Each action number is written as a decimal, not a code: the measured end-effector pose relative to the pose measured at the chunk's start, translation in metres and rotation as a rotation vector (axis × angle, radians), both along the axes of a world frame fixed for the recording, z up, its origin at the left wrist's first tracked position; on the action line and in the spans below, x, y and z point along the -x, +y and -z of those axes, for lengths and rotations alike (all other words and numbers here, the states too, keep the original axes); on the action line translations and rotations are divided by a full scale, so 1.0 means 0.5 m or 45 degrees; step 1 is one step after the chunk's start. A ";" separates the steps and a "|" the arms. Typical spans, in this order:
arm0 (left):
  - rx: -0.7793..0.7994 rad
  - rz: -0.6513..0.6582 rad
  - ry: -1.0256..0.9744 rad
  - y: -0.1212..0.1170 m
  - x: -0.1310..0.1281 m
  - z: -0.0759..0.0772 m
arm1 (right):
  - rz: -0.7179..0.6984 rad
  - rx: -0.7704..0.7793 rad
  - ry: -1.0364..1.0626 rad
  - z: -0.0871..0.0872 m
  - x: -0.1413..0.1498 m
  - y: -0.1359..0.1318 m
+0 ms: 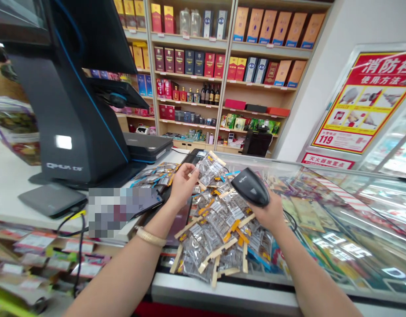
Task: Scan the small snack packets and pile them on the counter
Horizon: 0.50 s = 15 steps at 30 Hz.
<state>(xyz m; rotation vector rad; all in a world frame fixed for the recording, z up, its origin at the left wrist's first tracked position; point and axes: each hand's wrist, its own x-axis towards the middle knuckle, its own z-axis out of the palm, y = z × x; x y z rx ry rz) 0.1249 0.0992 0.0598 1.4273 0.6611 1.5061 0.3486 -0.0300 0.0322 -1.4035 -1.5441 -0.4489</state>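
Note:
My right hand [272,213] grips a black handheld barcode scanner [250,187], its head pointing left over a heap of small clear packets. My left hand [183,185] is closed on one clear packet [207,169] with an orange card header, lifted at the top of the pile. The pile of several such packets [219,233] is spread on the glass counter [338,229] between my two forearms. A bracelet sits on my left wrist.
A black point-of-sale terminal [74,110] stands at the left on a white counter, with a grey pad [51,200] and cables before it. Shelves of boxed and bottled goods [203,61] line the back wall. A red poster [364,101] hangs at the right.

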 end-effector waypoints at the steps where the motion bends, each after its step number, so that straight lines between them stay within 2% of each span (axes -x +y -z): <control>1: -0.001 0.018 -0.003 -0.004 -0.003 0.000 | -0.007 -0.004 -0.010 -0.001 0.000 0.000; 7: 0.057 0.114 -0.086 -0.013 -0.014 0.006 | -0.030 0.074 -0.028 -0.012 0.010 -0.004; 12: 0.258 0.220 -0.314 -0.008 -0.018 0.010 | -0.094 0.132 -0.037 -0.012 0.016 -0.005; 15: 0.350 0.203 -0.371 -0.002 -0.017 0.014 | -0.091 0.202 -0.093 -0.007 0.016 -0.004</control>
